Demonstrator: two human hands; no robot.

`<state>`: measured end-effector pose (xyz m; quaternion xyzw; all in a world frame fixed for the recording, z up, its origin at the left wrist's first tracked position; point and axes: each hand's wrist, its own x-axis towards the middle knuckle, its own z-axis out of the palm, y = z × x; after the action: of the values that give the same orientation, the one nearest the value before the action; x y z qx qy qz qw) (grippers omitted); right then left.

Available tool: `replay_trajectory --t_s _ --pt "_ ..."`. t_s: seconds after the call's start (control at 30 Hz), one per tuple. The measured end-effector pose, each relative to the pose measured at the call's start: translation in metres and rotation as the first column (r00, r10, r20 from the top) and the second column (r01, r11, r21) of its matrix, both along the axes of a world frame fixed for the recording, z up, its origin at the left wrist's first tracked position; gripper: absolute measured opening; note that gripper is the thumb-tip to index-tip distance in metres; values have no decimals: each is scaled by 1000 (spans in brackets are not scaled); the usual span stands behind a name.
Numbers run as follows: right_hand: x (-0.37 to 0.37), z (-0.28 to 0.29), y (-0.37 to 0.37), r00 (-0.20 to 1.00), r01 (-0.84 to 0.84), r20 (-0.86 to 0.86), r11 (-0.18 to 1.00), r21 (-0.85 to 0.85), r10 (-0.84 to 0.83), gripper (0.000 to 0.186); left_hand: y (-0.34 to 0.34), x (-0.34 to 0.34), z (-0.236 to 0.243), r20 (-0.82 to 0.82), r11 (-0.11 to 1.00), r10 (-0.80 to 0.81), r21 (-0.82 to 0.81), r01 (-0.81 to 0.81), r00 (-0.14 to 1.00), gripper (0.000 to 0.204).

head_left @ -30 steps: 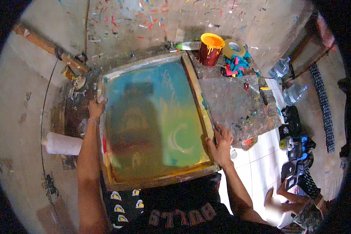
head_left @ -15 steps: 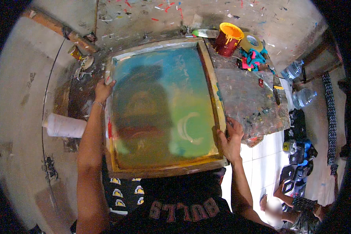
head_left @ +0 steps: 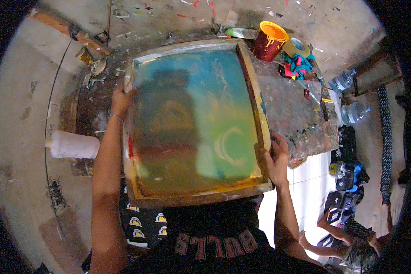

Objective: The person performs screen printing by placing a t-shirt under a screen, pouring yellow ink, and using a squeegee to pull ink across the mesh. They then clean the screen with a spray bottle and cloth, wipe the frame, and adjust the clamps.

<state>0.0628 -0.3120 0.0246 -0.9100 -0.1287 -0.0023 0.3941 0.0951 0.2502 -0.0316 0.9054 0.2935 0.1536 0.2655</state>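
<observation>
A wooden-framed printing screen lies before me, its mesh stained blue, green and yellow, with a pale curved smear at the right. My shadow falls over much of it. My left hand grips the left side rail of the screen, thumb over the edge and the other fingers mostly hidden. Lower down on the opposite rail, my right hand holds the frame near its near right corner, fingers bent round the outer side. Below the near edge, black fabric with small white and yellow prints shows in part.
Beyond the screen's right side, a paint-stained board carries a dripping dark red paint can, a tape roll and colourful rags. A white cylinder lies by my left forearm. Clear bottles and another person are at right.
The screen has shifted slightly to the right and away from me, with both hands still on it. The view has tilted a little. The other person's legs at lower right have moved.
</observation>
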Motion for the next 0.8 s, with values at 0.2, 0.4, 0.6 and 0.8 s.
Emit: replay_trajectory --t_s 0.2,0.4,0.6,0.8 --pt "3 -2 -2 1000 -4 9 1000 -21 4 46 2 4 2 34 999 -35 6 35 999 58" --pt "4 -8 -3 999 -20 -34 999 45 22 44 20 3 -20 78 999 -33 -37 36 996 48" --pt "3 -8 -6 993 56 -108 998 31 -52 43 30 9 -23 76 989 -132 -60 137 988 50" --pt "3 -2 -5 999 -50 1 998 -41 50 50 16 4 -11 131 992 -124 -6 126 984 50"
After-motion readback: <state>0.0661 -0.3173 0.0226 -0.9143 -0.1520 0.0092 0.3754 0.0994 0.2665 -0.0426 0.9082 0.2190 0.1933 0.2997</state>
